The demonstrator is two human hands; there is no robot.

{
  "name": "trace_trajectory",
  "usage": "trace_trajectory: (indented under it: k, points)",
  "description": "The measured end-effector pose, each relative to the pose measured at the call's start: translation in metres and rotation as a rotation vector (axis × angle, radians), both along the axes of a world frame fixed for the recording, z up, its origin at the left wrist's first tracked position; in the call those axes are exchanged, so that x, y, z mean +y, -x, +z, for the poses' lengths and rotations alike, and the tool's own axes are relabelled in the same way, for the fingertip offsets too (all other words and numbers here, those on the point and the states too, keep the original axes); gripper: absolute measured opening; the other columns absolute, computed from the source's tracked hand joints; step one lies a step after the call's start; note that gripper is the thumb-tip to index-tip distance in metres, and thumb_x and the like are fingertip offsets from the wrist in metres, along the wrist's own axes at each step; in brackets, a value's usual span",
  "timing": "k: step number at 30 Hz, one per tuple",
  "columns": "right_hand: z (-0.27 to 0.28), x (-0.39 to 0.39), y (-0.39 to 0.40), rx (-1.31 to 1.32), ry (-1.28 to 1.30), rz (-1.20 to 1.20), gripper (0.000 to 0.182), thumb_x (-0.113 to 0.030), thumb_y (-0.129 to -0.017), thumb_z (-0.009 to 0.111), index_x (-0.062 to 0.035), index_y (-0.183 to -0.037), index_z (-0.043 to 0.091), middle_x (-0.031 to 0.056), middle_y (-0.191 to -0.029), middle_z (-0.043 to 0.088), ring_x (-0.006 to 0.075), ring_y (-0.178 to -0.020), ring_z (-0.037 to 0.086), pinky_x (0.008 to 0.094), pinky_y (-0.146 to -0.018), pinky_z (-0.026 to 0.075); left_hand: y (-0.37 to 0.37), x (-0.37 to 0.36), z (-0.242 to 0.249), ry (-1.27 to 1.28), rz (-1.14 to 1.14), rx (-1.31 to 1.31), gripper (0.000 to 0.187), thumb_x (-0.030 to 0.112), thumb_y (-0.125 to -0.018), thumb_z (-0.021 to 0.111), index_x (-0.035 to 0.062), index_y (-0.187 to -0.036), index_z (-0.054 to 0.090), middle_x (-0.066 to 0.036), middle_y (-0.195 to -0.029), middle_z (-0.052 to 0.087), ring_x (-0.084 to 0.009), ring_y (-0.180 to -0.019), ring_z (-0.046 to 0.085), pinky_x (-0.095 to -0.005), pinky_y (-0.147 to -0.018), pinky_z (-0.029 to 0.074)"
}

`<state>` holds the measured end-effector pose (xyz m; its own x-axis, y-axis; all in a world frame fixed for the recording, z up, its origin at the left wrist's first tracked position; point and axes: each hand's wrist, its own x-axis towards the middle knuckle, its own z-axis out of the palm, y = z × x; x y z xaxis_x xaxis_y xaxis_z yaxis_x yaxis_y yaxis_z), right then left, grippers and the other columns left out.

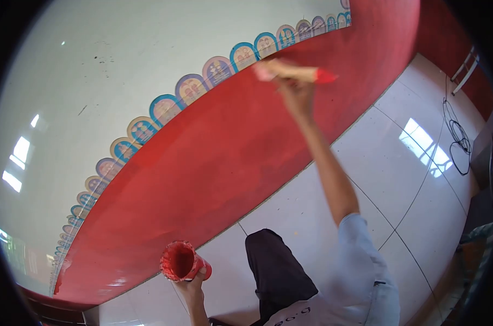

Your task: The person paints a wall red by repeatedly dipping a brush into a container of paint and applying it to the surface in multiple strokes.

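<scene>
My right hand (296, 91) is stretched out and grips a wooden-handled paintbrush (292, 72) with red bristles. The brush lies against the red lower band of the wall (224, 141), just under a border of blue and beige arched pictures (165, 108). My left hand (191, 285) is low and close to my body, holding a small cup of red paint (179, 261) with its open mouth tilted toward the wall. The brush is blurred by motion.
Above the border the wall is glossy white (94, 70). Shiny white floor tiles (398, 174) run along the wall's base. A black cable (457, 138) lies coiled on the floor at right, near white chair legs (466, 68). My dark-trousered knee (276, 261) is bent in front.
</scene>
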<state>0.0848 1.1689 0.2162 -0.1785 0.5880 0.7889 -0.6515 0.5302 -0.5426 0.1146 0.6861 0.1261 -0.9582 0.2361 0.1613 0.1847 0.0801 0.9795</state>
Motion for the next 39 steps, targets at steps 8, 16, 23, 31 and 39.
trace_trajectory:
  k: [8, 16, 23, 31, 39]
  points:
    - [0.001, 0.100, -0.019, 0.258, -0.113, -0.848, 0.026, -0.007, -0.081, 0.068, 0.0021, -0.105, 0.064, 0.0085, -0.090, 0.068, 0.0124, -0.073, 0.064, 0.0249, -0.064, 0.053, -0.005, -0.015, -0.017, 0.016, 0.016, -0.117, 0.074, 0.006, -0.062, 0.081, 0.0020, -0.126, 0.044, -0.010, -0.117, 0.055, -0.0231, -0.107, 0.054, -0.0374, -0.095, 0.043]
    - [0.002, 0.045, 0.018, 0.172, -0.068, -0.825, 0.025, 0.001, -0.076, 0.069, -0.0026, -0.101, 0.066, 0.0116, -0.092, 0.068, 0.0200, -0.079, 0.066, 0.0292, -0.070, 0.052, 0.009, -0.006, -0.033, 0.045, -0.094, -0.102, 0.070, 0.009, -0.061, 0.082, 0.0013, -0.122, 0.049, -0.009, -0.114, 0.056, -0.0215, -0.106, 0.054, -0.0368, -0.095, 0.042]
    - [0.001, -0.100, 0.017, 0.143, -0.337, -0.388, 0.021, -0.003, -0.080, 0.065, -0.0025, -0.101, 0.065, 0.0114, -0.090, 0.068, 0.0228, -0.083, 0.065, 0.0322, -0.070, 0.051, 0.036, 0.020, -0.059, -0.167, -0.108, -0.060, 0.067, 0.006, -0.058, 0.082, 0.0024, -0.118, 0.052, -0.007, -0.110, 0.058, -0.0195, -0.101, 0.056, -0.0342, -0.091, 0.044]
    - [0.006, -0.084, 0.034, 0.202, -0.284, -0.631, 0.019, -0.001, -0.083, 0.063, -0.0028, -0.101, 0.065, 0.0083, -0.091, 0.067, 0.0207, -0.081, 0.062, 0.0313, -0.068, 0.049, 0.058, 0.020, -0.068, -0.043, -0.240, -0.022, 0.054, 0.006, -0.062, 0.077, 0.0016, -0.111, 0.055, -0.007, -0.104, 0.061, -0.0186, -0.097, 0.059, -0.0334, -0.088, 0.046]
    - [-0.004, -0.340, 0.109, 0.187, -0.485, -0.110, 0.025, -0.005, -0.074, 0.065, -0.0079, -0.099, 0.066, 0.0071, -0.083, 0.065, 0.0244, -0.067, 0.058, 0.0329, -0.055, 0.046, 0.084, 0.038, -0.087, -0.255, -0.271, -0.055, 0.062, 0.009, -0.062, 0.081, 0.0000, -0.114, 0.049, -0.010, -0.104, 0.060, -0.0187, -0.095, 0.059, -0.0317, -0.082, 0.048]
